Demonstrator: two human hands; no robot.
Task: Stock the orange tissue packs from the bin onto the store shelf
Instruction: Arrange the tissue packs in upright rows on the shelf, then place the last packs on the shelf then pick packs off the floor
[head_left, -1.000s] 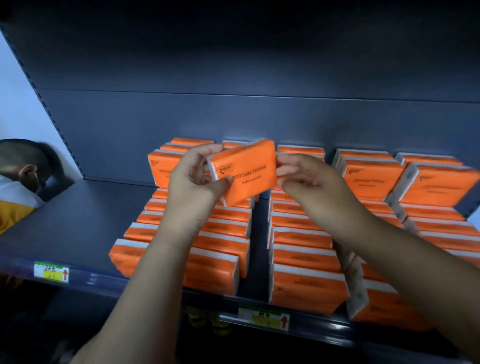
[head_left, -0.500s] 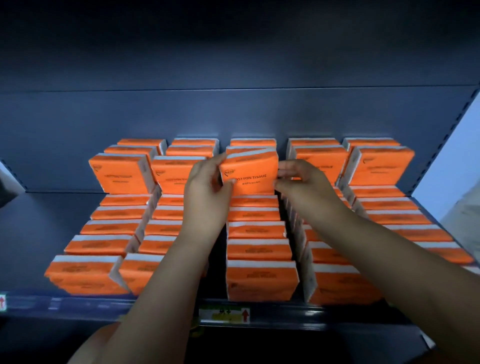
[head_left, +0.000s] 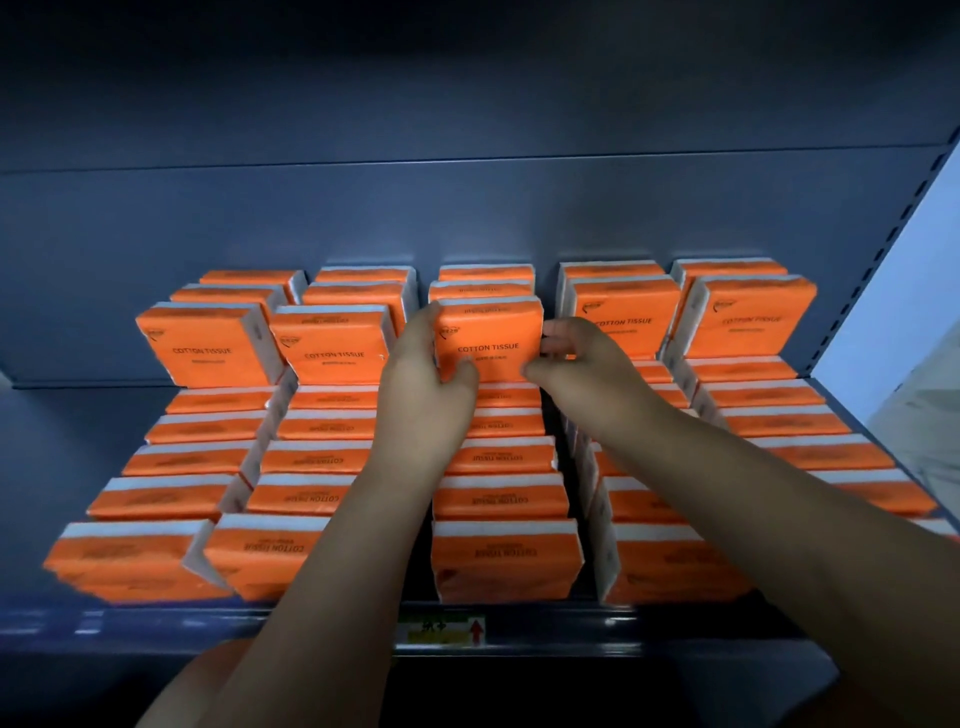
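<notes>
An orange tissue pack (head_left: 488, 332) marked COTTON TISSUE stands upright on the upper layer of the middle column on the dark shelf (head_left: 78, 415). My left hand (head_left: 421, 395) grips its left edge, thumb on the front face. My right hand (head_left: 576, 369) pinches its right edge with curled fingers. Several more orange packs (head_left: 332, 343) fill five columns around it, lying in a lower layer with upright ones stacked at the back. The bin is out of view.
The shelf's front rail carries a yellow-green price label (head_left: 441, 629). A dark back panel (head_left: 467, 218) rises behind the packs. Bare shelf surface lies left of the packs. A perforated upright (head_left: 893, 249) and a pale wall bound the right side.
The view has swung right and nearer. Both hands moved the held pack back and down onto the upper layer of the middle column, now standing straight rather than tilted.
</notes>
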